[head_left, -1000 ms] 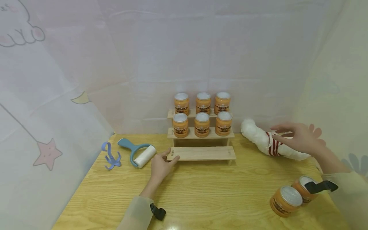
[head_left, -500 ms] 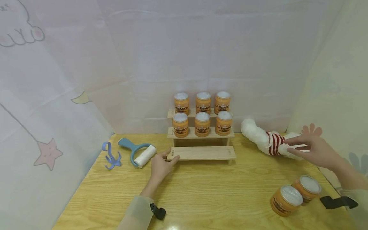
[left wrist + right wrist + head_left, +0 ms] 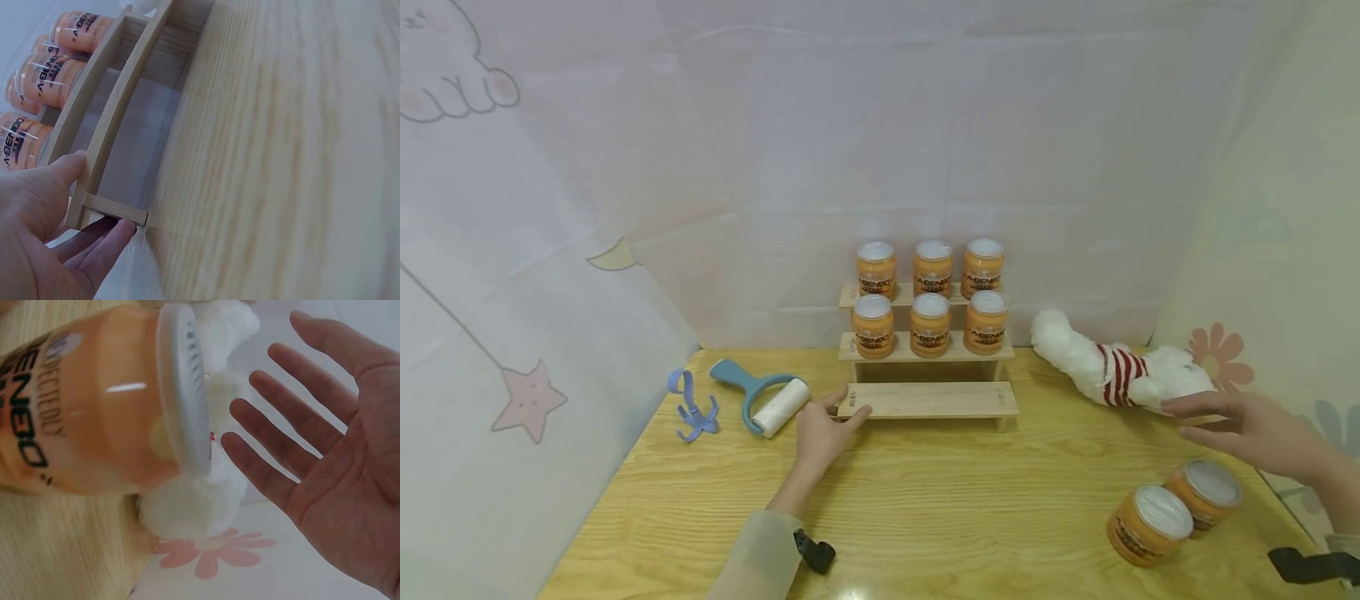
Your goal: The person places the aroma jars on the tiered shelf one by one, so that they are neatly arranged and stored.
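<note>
My left hand [image 3: 822, 429] grips the left end of the lowest step of a three-tier wooden display rack [image 3: 932, 400]. In the left wrist view the thumb [image 3: 72, 165] lies on the board and the fingers reach round the end leg. The upper two tiers hold rows of orange cans with pale lids, such as the middle can [image 3: 930, 329]. My right hand [image 3: 1247, 429] hovers at the right with its fingers spread, holding nothing. Below it stand two more orange cans, the front can [image 3: 1150, 525] and the rear can [image 3: 1206, 497].
A white fluffy plush toy [image 3: 1123, 375] with a red-striped band lies right of the rack. Left of the rack are a blue-handled lint roller [image 3: 781, 407] and a purple pronged hook [image 3: 696, 417]. Patterned cloth [image 3: 775, 167] surrounds the wooden table [image 3: 925, 517].
My right hand has drawn back from over the plush toy, rightward and toward me, above the two loose cans. My left hand stays on the rack's end.
</note>
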`<action>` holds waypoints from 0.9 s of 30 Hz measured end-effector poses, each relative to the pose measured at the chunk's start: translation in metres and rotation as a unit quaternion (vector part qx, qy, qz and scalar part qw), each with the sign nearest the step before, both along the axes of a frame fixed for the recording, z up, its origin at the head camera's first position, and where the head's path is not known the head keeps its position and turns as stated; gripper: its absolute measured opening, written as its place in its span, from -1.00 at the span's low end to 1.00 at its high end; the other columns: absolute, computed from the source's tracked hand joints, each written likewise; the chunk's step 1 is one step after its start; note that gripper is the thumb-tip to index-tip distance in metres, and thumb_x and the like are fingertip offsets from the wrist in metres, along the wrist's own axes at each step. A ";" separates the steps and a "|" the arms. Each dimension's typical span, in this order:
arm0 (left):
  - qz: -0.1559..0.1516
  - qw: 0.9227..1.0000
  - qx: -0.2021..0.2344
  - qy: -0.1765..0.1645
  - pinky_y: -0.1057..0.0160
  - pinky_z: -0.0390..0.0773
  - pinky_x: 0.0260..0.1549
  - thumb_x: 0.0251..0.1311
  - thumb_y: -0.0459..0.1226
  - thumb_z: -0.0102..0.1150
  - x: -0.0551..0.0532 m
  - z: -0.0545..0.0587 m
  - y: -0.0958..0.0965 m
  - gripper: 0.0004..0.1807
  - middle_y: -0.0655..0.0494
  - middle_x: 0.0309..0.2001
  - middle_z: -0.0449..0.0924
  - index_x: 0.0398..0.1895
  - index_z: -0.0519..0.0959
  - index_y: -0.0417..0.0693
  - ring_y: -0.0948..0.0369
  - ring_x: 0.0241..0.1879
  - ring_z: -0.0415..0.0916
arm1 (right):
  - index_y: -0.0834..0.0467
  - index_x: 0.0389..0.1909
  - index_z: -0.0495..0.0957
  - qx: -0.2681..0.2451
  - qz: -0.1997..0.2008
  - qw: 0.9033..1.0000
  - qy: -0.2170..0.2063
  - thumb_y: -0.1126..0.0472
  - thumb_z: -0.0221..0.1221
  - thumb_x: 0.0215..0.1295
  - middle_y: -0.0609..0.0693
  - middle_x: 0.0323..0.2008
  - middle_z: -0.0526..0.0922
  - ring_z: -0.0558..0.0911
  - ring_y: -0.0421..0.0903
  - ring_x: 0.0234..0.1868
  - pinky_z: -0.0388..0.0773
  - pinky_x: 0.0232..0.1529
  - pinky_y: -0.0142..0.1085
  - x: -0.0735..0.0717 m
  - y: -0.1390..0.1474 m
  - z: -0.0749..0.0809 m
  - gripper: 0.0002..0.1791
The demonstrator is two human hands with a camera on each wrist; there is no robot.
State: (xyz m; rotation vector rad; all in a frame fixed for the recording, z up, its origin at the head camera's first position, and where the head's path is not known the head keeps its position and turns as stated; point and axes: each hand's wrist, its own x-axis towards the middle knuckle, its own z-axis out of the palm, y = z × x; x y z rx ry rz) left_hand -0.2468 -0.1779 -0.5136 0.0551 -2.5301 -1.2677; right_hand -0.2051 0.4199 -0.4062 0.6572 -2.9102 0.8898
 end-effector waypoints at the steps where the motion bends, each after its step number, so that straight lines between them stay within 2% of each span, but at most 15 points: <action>1: 0.000 1.000 -0.001 0.000 0.04 0.81 -0.19 0.19 0.05 0.58 0.000 0.000 0.000 -0.27 -0.12 0.28 0.68 0.36 0.63 -0.10 -0.06 -0.08 0.83 | 0.10 0.24 0.70 -0.002 -0.001 1.000 -0.009 0.26 0.36 0.45 -0.62 0.07 0.62 0.62 -0.61 0.00 0.69 -0.23 -0.42 0.003 0.002 -0.002 -0.63; 9: -0.001 1.000 -0.001 0.000 0.05 0.81 -0.21 0.19 0.06 0.57 -0.001 -0.001 0.000 -0.27 -0.15 0.28 0.68 0.37 0.63 -0.09 -0.07 -0.08 0.83 | 0.08 0.30 0.66 -0.025 0.043 0.998 -0.031 0.36 0.38 0.38 -0.64 0.23 0.54 0.45 -0.72 0.18 0.66 -0.16 -0.44 0.021 0.011 -0.017 -0.52; 15: 0.001 1.000 0.001 0.001 0.07 0.82 -0.22 0.19 0.06 0.57 -0.003 -0.004 -0.001 -0.26 -0.12 0.30 0.67 0.37 0.63 -0.09 -0.05 -0.09 0.84 | 0.06 0.36 0.62 -0.020 0.047 0.997 -0.063 0.31 0.38 0.39 -0.68 0.32 0.46 0.40 -0.75 0.22 0.66 -0.15 -0.44 0.030 0.014 -0.022 -0.47; 19: -0.001 1.000 0.004 0.001 0.08 0.82 -0.22 0.20 0.06 0.57 -0.003 -0.005 -0.001 -0.27 -0.10 0.31 0.67 0.37 0.62 -0.08 -0.04 -0.10 0.84 | 0.00 0.34 0.65 -0.011 0.053 0.997 -0.048 0.29 0.44 0.32 -0.64 0.36 0.47 0.36 -0.77 0.25 0.62 -0.13 -0.49 0.032 0.015 -0.026 -0.45; 22: -0.001 1.000 0.001 0.001 0.09 0.81 -0.24 0.21 0.06 0.56 -0.002 -0.005 -0.001 -0.26 -0.13 0.31 0.67 0.37 0.62 -0.08 -0.04 -0.10 0.83 | 0.00 0.32 0.66 -0.013 0.078 0.996 -0.046 0.33 0.45 0.29 -0.60 0.38 0.47 0.31 -0.77 0.30 0.56 -0.11 -0.54 0.032 0.017 -0.031 -0.44; 24: 0.000 1.000 -0.001 0.000 0.09 0.81 -0.23 0.21 0.07 0.56 -0.002 -0.005 -0.001 -0.27 -0.13 0.30 0.67 0.38 0.62 -0.06 -0.05 -0.08 0.83 | 0.04 0.35 0.63 -0.018 0.102 0.993 -0.061 0.36 0.43 0.30 -0.59 0.40 0.45 0.28 -0.76 0.33 0.52 -0.09 -0.56 0.031 0.020 -0.034 -0.42; 27: 0.001 1.000 -0.001 -0.001 0.10 0.81 -0.23 0.20 0.08 0.56 -0.002 -0.005 -0.001 -0.26 -0.13 0.30 0.67 0.38 0.62 -0.05 -0.04 -0.08 0.83 | 0.08 0.43 0.55 -0.018 0.117 0.989 -0.088 0.34 0.41 0.34 -0.57 0.41 0.46 0.25 -0.76 0.34 0.50 -0.09 -0.55 0.030 0.023 -0.036 -0.37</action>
